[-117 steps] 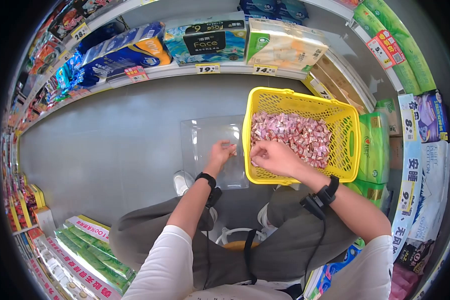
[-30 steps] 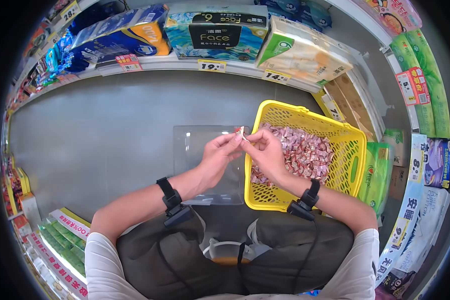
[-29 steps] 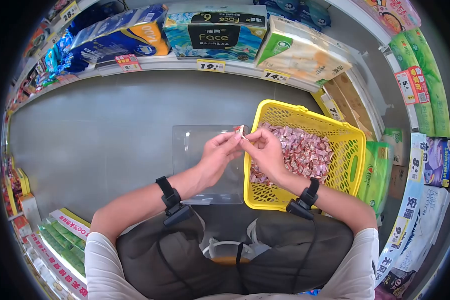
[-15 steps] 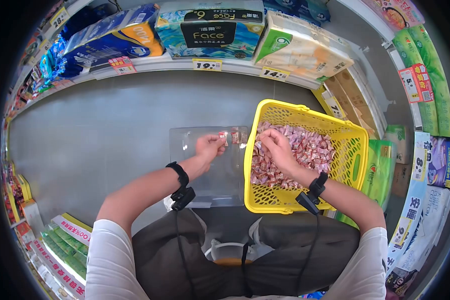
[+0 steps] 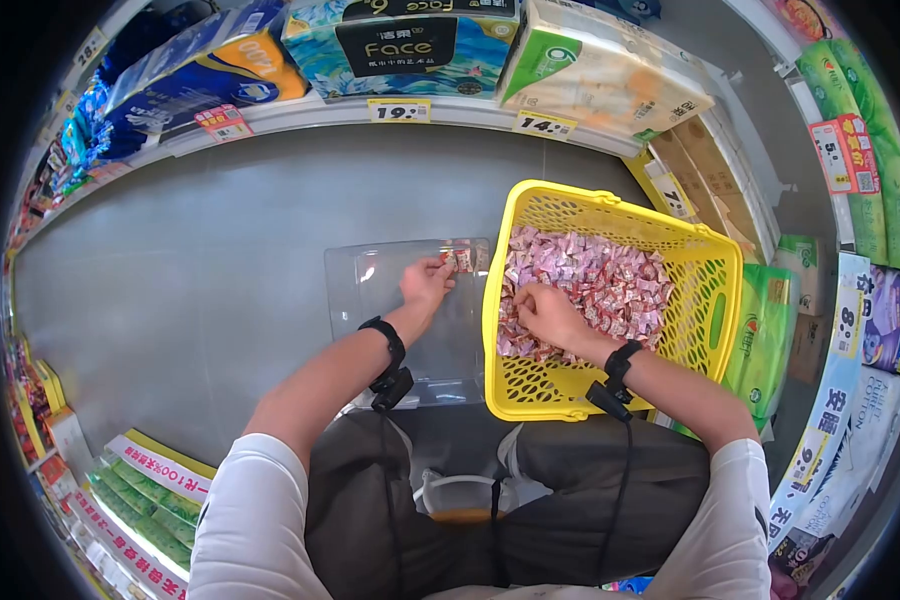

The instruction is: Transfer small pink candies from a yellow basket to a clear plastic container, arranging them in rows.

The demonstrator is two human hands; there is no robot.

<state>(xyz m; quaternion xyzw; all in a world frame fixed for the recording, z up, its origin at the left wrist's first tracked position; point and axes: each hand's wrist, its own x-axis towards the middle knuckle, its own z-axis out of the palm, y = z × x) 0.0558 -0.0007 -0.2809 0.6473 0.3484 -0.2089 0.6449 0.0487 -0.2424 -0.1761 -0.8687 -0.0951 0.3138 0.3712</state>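
Observation:
My left hand (image 5: 427, 282) is over the far right corner of a clear plastic box (image 5: 390, 340). Its thumb and fingertips pinch a small wrapped candy (image 5: 448, 262), right beside other wrapped candies (image 5: 464, 258) lying along the box's far edge. My right hand (image 5: 553, 318) reaches into a yellow basket (image 5: 720, 275) from the right, over a heap of pink and red wrapped candies (image 5: 615, 275). Its fingers are closed together low at the heap's left side, and whatever lies between them is hidden.
Shelves with tissue packs (image 5: 400, 50) and price tags curve along the back. Green tissue packs (image 5: 765, 340) stand against the basket's right side. More packs (image 5: 145, 500) are at the lower left. My knees (image 5: 590, 480) are close to the box and basket.
My left hand has brought its candy up against the ones at the box's far edge. My right hand has gone lower into the candy heap. The camera view has shifted slightly.

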